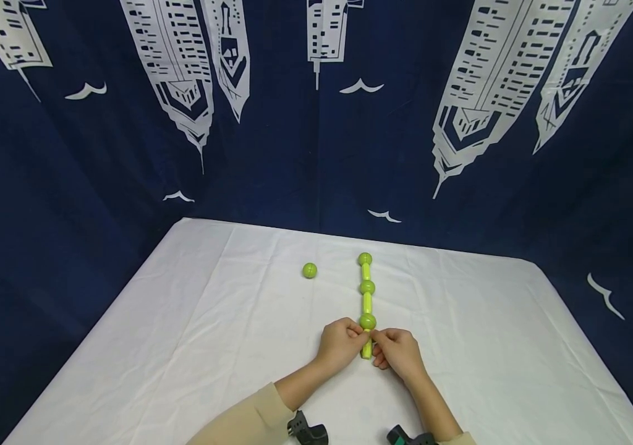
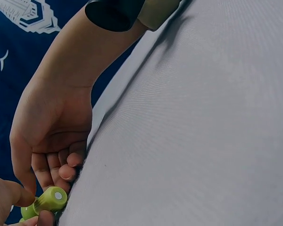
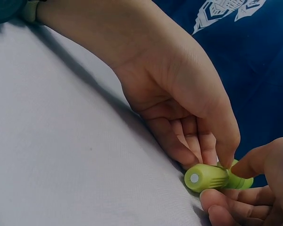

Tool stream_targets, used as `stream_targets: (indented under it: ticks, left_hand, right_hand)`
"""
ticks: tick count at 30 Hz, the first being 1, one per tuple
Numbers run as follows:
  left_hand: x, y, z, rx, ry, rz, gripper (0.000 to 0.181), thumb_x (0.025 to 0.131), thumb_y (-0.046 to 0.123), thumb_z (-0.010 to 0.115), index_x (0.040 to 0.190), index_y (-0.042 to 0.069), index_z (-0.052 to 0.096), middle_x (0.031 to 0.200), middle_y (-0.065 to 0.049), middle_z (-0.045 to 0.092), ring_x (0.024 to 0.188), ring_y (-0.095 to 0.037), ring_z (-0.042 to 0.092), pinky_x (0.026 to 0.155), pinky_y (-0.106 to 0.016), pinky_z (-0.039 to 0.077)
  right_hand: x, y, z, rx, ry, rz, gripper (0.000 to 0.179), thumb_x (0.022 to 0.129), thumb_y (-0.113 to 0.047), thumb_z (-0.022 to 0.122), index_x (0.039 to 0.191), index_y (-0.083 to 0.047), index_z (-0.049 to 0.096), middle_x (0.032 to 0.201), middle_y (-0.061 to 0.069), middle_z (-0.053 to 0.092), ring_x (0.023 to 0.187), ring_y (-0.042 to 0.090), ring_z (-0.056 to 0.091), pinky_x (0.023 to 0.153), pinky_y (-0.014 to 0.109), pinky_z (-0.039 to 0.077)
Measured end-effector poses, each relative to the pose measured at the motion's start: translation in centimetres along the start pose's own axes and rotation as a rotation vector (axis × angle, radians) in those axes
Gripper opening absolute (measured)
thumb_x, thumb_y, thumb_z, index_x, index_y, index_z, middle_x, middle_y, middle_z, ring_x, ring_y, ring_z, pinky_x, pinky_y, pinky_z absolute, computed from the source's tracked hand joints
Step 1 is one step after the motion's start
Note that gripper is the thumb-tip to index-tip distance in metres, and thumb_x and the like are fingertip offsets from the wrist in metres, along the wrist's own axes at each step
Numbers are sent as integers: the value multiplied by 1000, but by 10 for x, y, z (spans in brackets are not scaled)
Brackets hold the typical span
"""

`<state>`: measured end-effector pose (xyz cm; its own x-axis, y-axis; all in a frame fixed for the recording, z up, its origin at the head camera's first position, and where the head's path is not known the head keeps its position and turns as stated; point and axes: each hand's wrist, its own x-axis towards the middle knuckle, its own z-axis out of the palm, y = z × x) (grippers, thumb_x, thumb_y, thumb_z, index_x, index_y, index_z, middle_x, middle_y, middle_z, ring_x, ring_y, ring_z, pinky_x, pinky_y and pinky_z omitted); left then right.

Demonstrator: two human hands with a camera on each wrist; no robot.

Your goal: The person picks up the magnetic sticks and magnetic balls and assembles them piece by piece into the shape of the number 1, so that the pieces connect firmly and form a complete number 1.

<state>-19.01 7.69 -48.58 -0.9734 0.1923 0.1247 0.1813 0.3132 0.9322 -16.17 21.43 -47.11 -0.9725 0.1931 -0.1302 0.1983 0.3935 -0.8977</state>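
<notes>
A chain of green balls and rods runs away from me on the table in the head view, with its nearest ball (image 1: pixel 368 321) just beyond my fingers. My left hand (image 1: pixel 340 343) pinches the nearest green rod (image 1: pixel 366 351) from the left, close to that ball. From the right, my right hand (image 1: pixel 399 352) pinches the same rod, fingertips almost meeting the left ones. Both wrist views show the rod's free end (image 3: pixel 194 178), a pale round disc set in it. Fingers partly hide the joint between rod and ball.
A loose green ball (image 1: pixel 310 270) lies left of the chain's far end. White cloth covers the table (image 1: pixel 211 321). Behind its far edge hangs a dark blue curtain (image 1: pixel 294 161) printed with white buildings and birds. Black wrist devices (image 1: pixel 308 431) sit on both wrists.
</notes>
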Motion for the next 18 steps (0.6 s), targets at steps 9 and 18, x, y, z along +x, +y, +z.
stream_targets:
  ticks: [9, 18]
  left_hand:
    - [3, -1, -4, -50, -52, -42, 10, 86, 12, 63, 79, 5, 66, 59, 6, 59, 51, -3, 50, 46, -18, 40]
    - [12, -2, -17, -93, -119, -107, 20, 91, 19, 63, 82, 2, 67, 62, 2, 63, 53, -5, 57, 51, -19, 45]
  right_hand:
    - [0, -3, 4, -68, 5, -21, 21, 86, -17, 68, 76, 0, 67, 52, 4, 56, 44, 13, 53, 42, 23, 44]
    - [1, -5, 8, -159, 50, -37, 24, 85, -21, 71, 73, -1, 65, 50, 2, 56, 42, 12, 53, 41, 23, 44]
